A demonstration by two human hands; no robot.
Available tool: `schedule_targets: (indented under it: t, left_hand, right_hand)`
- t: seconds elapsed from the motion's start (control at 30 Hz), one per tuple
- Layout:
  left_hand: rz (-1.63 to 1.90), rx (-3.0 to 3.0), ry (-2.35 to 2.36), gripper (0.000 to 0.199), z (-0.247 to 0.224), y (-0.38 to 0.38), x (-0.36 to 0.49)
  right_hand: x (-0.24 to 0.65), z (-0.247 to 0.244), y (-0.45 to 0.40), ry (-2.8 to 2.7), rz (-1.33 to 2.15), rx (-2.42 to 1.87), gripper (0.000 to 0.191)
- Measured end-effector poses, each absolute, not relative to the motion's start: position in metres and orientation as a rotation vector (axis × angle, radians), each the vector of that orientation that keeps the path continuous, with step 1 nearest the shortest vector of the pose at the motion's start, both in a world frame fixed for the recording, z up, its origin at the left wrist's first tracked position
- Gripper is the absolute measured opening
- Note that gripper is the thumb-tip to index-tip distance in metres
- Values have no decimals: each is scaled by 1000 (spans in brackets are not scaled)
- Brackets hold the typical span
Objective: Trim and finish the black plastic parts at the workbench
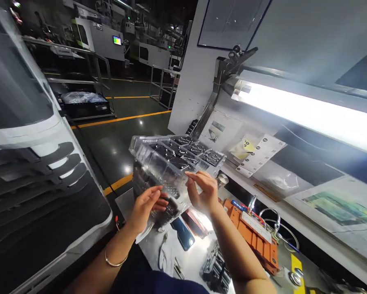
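Observation:
A stack of clear plastic trays stands on the bench, and its top tray holds several black moulded parts in compartments. My left hand is in front of the stack's near side with its fingers loosely curled and apart, nothing visible in them. At the top tray's near corner, my right hand has thumb and forefinger pinched together. Whether it grips the rim or some small item cannot be made out. Below the hands lie a dark phone and a clear bag of dark parts.
An orange fixture with hoses sits at the right. A bright lamp hangs above the bench. Black trays or panels are stacked close on the left. A metal rack and machines are beyond.

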State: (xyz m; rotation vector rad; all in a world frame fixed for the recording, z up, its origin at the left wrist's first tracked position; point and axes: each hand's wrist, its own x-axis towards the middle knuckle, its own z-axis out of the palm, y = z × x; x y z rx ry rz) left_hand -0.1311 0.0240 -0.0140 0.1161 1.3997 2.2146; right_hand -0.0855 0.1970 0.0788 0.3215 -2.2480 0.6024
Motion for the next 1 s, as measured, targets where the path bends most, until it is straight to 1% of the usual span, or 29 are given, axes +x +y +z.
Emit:
schedule_targets:
  t: [0.1, 0.2, 0.33, 0.43, 0.5, 0.6, 0.7, 0.77, 0.9, 1.0]
  left_hand:
    - [2182, 14, 1177, 43, -9, 31, -108]
    - [2138, -15, 1103, 32, -15, 28, -89]
    - [2172, -39, 968, 17, -24, 21, -76]
    - [2189, -91, 886, 12, -30, 21, -71]
    - [2193, -65, 808, 13, -37, 24, -70]
    - [2206, -44, 687, 20, -48, 32, -73]
    - [2220, -79, 656, 15, -55, 41, -80]
    - [2242, -101, 718, 11, -56, 47, -85]
    - [2301, -111, 989, 22, -56, 57, -84]
    - [2276, -123, 1110, 28, -61, 63, -77]
  right_hand:
    - [-63, 65, 177, -2385, 579, 343, 24]
    - [-53, 48, 172, -2455, 561, 289, 25]
    - [-54, 28, 177, -2508, 524, 240, 25]
    - [-60, 20, 180, -2496, 492, 190, 26]
    - [-64, 17, 181, -2486, 478, 159, 25]
    - [-71, 14, 181, -2490, 460, 137, 25]
    - [-76, 13, 181, -2518, 436, 130, 26]
    - [-78, 13, 180, -2546, 425, 134, 27]
    - [-86, 24, 187, -2573, 487, 134, 28]
    - [-101, 48, 199, -2528, 587, 75, 27]
